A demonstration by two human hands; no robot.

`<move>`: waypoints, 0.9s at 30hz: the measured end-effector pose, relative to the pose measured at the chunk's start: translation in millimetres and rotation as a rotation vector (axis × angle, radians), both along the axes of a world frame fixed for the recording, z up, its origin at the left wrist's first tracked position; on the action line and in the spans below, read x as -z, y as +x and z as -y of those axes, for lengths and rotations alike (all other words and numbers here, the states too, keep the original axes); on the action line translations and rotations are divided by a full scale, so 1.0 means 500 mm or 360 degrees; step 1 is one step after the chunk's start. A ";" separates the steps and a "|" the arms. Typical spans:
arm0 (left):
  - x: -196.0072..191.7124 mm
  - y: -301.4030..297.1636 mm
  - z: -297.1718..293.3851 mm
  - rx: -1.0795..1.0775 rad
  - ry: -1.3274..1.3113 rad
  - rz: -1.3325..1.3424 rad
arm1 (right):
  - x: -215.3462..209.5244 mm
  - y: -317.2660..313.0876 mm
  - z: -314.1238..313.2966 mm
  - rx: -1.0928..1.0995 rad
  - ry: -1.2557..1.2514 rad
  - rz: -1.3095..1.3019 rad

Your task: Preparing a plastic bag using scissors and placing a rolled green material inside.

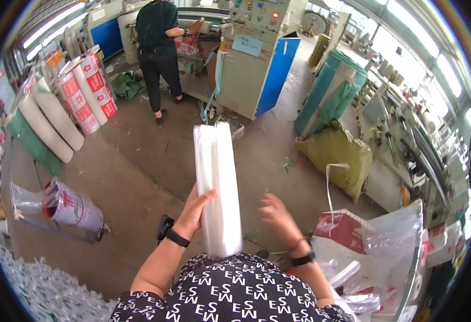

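Observation:
A long bundle of folded white plastic film stands nearly upright in front of my body. My left hand is closed around its left side, thumb lying across the front. The bundle's lower end reaches the hem of my patterned shirt. To the right of the bundle and apart from it, my right hand is raised, holding nothing, its fingers spread and a little blurred by motion. Below that hand, at the right, a large red-and-white wrapper sheet lies with clear plastic pieces on it.
A person in dark clothes works at a machine beside a control cabinet. Printed film rolls stand at the left, near a purple bucket. A stuffed yellow-green sack and a green wrapped roll are at the right.

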State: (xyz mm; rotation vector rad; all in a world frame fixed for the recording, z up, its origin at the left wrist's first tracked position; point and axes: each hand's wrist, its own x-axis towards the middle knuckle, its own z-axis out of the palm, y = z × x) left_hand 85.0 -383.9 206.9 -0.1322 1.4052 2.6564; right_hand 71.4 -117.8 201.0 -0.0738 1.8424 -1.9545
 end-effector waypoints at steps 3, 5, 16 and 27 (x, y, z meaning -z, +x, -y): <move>-0.006 -0.019 -0.030 -0.0186 0.0071 0.0001 | -0.014 0.025 0.162 -0.0046 0.0094 -0.0509; -0.014 -0.014 -0.028 -0.0155 0.0038 -0.0010 | -0.005 0.012 0.148 -0.0015 0.0002 -0.0399; 0.010 0.071 0.027 0.0202 0.0319 0.0013 | -0.035 0.023 0.105 -0.0479 -0.0660 0.0626; 0.071 0.114 0.035 0.0151 0.0487 0.0017 | -0.079 0.016 0.132 -0.0633 -0.0569 0.0600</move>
